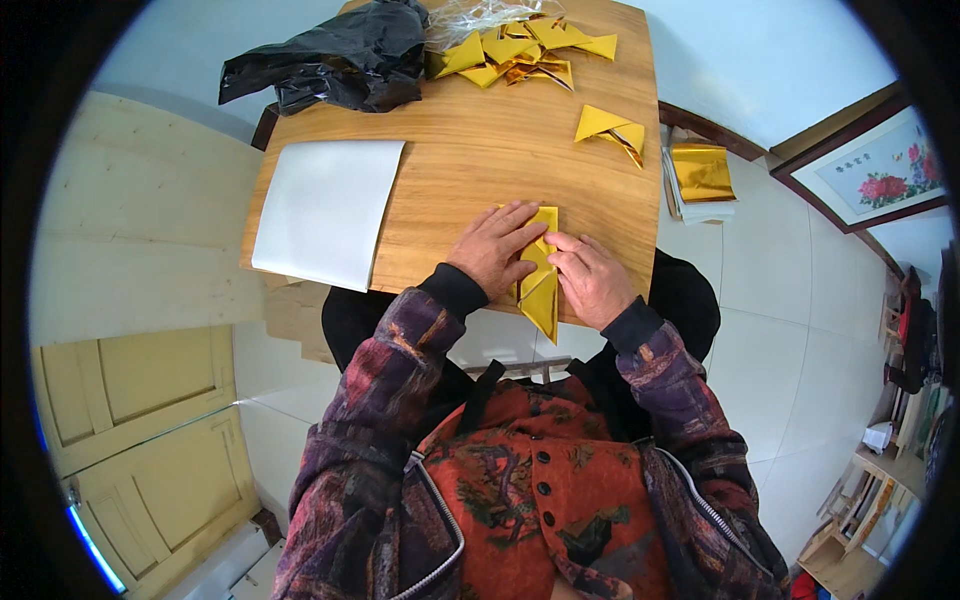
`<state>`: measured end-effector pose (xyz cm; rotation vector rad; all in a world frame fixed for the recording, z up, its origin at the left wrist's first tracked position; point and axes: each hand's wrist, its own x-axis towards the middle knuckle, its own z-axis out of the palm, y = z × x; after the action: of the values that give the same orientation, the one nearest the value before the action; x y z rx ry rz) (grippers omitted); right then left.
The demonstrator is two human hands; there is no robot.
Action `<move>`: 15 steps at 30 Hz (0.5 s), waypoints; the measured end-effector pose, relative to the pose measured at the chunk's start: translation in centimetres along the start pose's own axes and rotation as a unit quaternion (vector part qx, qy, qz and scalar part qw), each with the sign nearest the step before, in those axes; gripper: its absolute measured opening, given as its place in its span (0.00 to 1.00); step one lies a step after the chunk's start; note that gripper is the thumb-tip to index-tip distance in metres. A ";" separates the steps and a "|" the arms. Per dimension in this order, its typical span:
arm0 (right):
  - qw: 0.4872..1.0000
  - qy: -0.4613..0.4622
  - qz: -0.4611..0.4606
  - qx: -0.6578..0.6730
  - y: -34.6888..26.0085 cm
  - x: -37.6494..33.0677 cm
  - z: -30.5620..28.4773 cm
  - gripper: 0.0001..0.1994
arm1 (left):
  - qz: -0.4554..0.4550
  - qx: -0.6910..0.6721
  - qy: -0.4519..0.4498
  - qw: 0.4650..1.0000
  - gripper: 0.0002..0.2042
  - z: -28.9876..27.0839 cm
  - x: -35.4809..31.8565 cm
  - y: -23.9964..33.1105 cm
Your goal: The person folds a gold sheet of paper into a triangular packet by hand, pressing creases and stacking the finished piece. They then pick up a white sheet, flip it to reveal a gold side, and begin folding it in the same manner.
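A sheet of gold paper (541, 283) lies partly folded at the near edge of the wooden table (470, 160). My left hand (495, 245) lies flat on its left side, fingers spread and pressing down. My right hand (590, 278) presses the right side, its fingertips meeting the left hand's along the fold. The paper's lower point hangs over the table edge between my wrists.
A white sheet (325, 208) lies at the table's left. A black plastic bag (330, 55) and a pile of folded gold pieces (520, 50) sit at the far end. One folded piece (612, 128) lies apart. A stack of gold sheets (700, 175) rests beside the table.
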<state>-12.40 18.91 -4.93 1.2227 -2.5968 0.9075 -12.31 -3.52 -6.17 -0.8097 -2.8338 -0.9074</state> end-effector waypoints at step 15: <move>0.994 -0.088 0.000 -0.071 -3.5 -2.9 0.1 0.22 | -0.028 0.045 -0.139 0.989 0.38 -1.6 0.0 0.0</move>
<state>-7.91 19.04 -4.41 1.3173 -2.7411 0.6280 -12.49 -4.38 -4.87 -0.9146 -3.1230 -0.7147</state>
